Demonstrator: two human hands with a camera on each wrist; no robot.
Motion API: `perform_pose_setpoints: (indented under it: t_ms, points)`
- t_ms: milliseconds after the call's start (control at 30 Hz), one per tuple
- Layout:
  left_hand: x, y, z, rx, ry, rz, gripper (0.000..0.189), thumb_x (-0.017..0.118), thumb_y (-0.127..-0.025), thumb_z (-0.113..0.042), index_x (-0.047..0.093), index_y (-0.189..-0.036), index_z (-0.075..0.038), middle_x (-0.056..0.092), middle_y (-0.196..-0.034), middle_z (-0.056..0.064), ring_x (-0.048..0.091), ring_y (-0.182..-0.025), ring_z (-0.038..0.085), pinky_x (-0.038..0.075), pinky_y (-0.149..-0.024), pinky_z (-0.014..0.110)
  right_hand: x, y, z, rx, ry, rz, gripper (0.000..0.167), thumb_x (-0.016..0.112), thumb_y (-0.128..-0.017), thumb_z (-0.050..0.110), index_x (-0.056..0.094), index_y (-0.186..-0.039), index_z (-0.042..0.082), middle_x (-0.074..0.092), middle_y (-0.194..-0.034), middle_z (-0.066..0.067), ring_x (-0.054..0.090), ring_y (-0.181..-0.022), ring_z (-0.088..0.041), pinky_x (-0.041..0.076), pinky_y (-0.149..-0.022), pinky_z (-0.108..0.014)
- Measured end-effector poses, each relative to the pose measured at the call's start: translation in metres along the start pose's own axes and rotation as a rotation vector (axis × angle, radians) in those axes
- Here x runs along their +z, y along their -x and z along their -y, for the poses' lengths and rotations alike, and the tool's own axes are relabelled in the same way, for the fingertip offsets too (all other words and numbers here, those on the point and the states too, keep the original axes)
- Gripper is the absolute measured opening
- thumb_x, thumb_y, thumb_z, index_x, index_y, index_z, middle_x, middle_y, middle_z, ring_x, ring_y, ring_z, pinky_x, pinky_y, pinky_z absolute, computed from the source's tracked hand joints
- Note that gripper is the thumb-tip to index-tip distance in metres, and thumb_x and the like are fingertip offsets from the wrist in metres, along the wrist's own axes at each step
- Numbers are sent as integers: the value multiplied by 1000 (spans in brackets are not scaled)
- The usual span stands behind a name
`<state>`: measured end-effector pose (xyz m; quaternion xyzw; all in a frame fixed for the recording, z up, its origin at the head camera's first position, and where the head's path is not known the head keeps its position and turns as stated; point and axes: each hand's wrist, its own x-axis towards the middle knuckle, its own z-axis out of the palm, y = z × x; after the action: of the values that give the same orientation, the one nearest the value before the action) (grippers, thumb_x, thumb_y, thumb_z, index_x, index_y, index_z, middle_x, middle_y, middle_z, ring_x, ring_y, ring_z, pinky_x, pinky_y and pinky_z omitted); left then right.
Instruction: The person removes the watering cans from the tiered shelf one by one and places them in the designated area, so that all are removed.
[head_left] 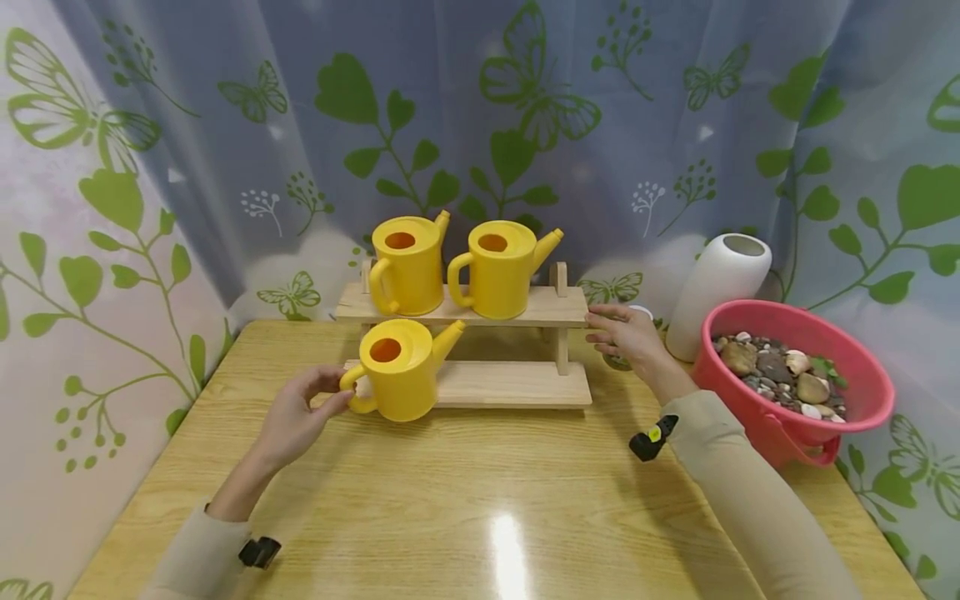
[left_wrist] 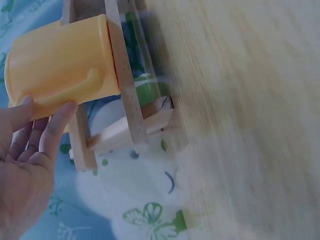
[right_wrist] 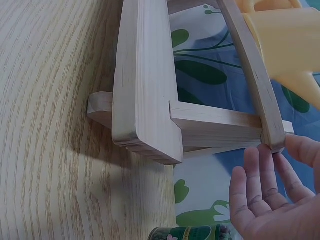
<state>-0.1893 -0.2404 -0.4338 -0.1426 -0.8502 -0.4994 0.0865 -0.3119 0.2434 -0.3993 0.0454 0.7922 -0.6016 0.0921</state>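
Observation:
A yellow watering can (head_left: 401,375) is at the left of the lower board of a two-tier wooden rack (head_left: 517,383). My left hand (head_left: 300,417) pinches its handle between thumb and fingers; in the left wrist view the fingertips (left_wrist: 62,112) lie along the handle side. Two more yellow watering cans, one on the left (head_left: 412,271) and one on the right (head_left: 498,275), stand on the upper board. At the right end of that board, my right hand (head_left: 630,337) holds the corner, thumb on one side and fingertips on the other in the right wrist view.
To the right stands a pink bucket (head_left: 712,375) holding stones and shells, with a white vase (head_left: 716,279) leaning behind it. A small green can (right_wrist: 192,233) sits behind my right hand. A patterned curtain (head_left: 465,100) hangs behind the wooden table (head_left: 420,500).

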Motion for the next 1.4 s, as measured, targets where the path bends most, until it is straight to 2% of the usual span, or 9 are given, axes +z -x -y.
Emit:
perform_pose_setpoints:
  t_ms: [200, 467, 567, 733, 900, 1033, 1167, 1300, 1400]
  points:
    - [-14, 26, -1, 23, 9, -51, 25, 68, -102, -2, 65, -125, 6, 68, -114, 20, 66, -98, -4, 64, -80, 15, -1, 1, 0, 5, 4, -9, 56, 61, -109, 32, 47, -158, 9, 61, -139, -8, 73, -93, -4, 63, -90, -24]
    - [-47, 54, 9, 56, 5, -138, 27, 66, -98, 9, 60, -124, 13, 65, -109, -18, 66, -100, -8, 64, -80, 16, -1, 0, 0, 8, -12, 4, 57, 59, -110, 32, 46, -159, 7, 52, -156, -20, 72, -95, -4, 64, -91, -24]
    - [-62, 62, 15, 86, 5, -186, 27, 65, -96, 15, 59, -122, 15, 65, -111, -19, 67, -100, -8, 64, -79, 16, -1, 1, 1, 13, -12, 1, 56, 59, -110, 31, 46, -159, 8, 51, -156, -19, 72, -94, -3, 63, -93, -25]
    - [-84, 67, 28, 98, 38, -283, 30, 64, -94, 21, 65, -119, 4, 70, -109, -19, 69, -97, -8, 63, -76, 15, -2, 0, 1, 15, -8, -6, 56, 60, -109, 31, 47, -158, 9, 57, -146, -12, 74, -92, -2, 64, -95, -26]
    - [-92, 60, 38, -29, -59, -353, 24, 67, -98, 9, 62, -121, 8, 67, -103, -29, 67, -93, -14, 62, -74, 12, -2, 1, 2, 12, -12, 1, 56, 60, -109, 31, 47, -158, 8, 57, -144, -10, 73, -94, -3, 63, -97, -27]
    - [-87, 48, 44, -141, -123, -384, 31, 67, -102, -3, 59, -127, 12, 60, -100, -36, 61, -91, -19, 61, -74, 9, -2, 1, 1, 13, -18, 1, 54, 60, -109, 30, 48, -158, 8, 56, -146, -12, 73, -90, -1, 64, -95, -27]
    - [-76, 33, 51, -212, -116, -408, 36, 66, -104, -9, 57, -132, 13, 55, -98, -34, 58, -91, -19, 60, -75, 8, -1, 1, 0, 13, -26, 3, 55, 61, -109, 30, 48, -157, 8, 56, -148, -13, 74, -92, -3, 64, -91, -25]
    - [-63, 15, 56, -258, -93, -472, 34, 69, -102, -8, 60, -129, 11, 61, -97, -22, 57, -86, -19, 59, -71, 5, 0, 1, 0, 9, -17, 7, 56, 61, -109, 32, 47, -158, 8, 54, -154, -18, 74, -100, -8, 64, -90, -23]
    - [-53, 3, 62, -258, -108, -511, 32, 70, -101, -7, 62, -126, 11, 71, -101, 5, 54, -81, -21, 55, -66, 2, 1, 1, 0, 6, -15, 5, 57, 60, -109, 31, 46, -159, 8, 51, -157, -21, 74, -101, -9, 63, -89, -22]
